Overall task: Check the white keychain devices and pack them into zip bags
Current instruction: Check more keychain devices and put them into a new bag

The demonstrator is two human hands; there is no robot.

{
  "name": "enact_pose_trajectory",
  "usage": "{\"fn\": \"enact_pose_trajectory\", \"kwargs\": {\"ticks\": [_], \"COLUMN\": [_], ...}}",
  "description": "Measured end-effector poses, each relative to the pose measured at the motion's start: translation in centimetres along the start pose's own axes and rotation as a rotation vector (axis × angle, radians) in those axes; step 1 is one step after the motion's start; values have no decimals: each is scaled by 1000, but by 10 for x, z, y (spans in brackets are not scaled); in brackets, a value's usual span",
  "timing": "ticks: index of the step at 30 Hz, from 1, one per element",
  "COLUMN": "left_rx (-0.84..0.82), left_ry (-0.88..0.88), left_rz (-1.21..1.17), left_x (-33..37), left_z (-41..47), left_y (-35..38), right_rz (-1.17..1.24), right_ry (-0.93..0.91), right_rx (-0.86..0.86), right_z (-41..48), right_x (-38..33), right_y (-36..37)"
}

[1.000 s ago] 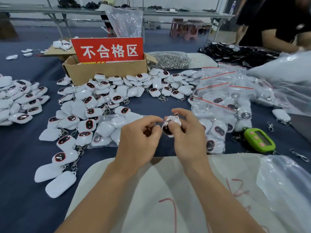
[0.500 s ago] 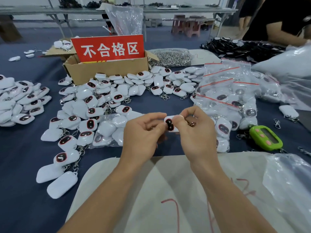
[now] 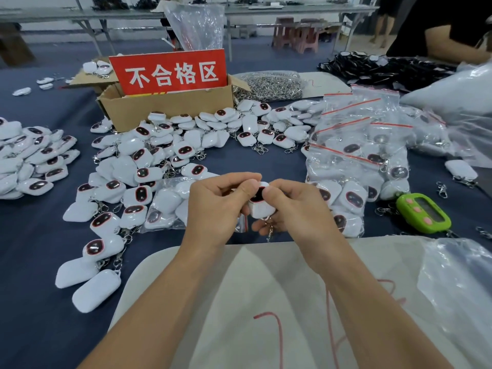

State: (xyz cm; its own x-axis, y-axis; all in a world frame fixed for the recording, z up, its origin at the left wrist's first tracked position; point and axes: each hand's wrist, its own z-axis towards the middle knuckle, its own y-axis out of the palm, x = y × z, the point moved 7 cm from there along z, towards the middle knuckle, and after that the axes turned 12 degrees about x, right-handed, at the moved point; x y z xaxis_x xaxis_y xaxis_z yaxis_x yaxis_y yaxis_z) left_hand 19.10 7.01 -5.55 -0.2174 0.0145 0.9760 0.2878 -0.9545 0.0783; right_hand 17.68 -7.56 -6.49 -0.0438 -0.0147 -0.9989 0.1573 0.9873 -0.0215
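Centre of frame: white keychain device (image 3: 259, 207) pinched between left hand (image 3: 215, 206) and right hand (image 3: 298, 209), fingers (image 3: 247, 188) of both curled round it, key ring (image 3: 270, 230) dangling below. Left and upper centre: loose devices (image 3: 149, 155) heaped on blue counter (image 3: 32, 249). Right: filled zip bags (image 3: 356, 145), green timer (image 3: 423, 213). Upper left: cardboard box (image 3: 165, 107) with red sign (image 3: 170, 73).

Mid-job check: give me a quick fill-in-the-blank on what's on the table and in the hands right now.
1. The left hand and right hand together grip ____ white keychain device.
2. The sign standing in the cardboard box is ____ with white characters.
3. The gadget right of the filled zip bags is ____ with pink buttons.
Missing words: one; red; green.
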Motion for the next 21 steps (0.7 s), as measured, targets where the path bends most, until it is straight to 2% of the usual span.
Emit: {"fn": "enact_pose_trajectory", "kwargs": {"ticks": [6,10,17,21], "left_rx": [-14,-35,-42,-19], "left_ry": [2,60,122,181], "left_rz": [99,199,253,285], "left_x": [-5,-4,0,2], "left_z": [-5,-10,-9,-8], "left_y": [-2,2,1,0], "right_rz": [80,12,-13,76], "right_ry": [5,-29,-49,49], "right_rx": [116,171,36,-10], "right_z": [3,4,-3,-3], "right_x": [0,1,1,6], "right_y": [-9,-14,-1,3]}}
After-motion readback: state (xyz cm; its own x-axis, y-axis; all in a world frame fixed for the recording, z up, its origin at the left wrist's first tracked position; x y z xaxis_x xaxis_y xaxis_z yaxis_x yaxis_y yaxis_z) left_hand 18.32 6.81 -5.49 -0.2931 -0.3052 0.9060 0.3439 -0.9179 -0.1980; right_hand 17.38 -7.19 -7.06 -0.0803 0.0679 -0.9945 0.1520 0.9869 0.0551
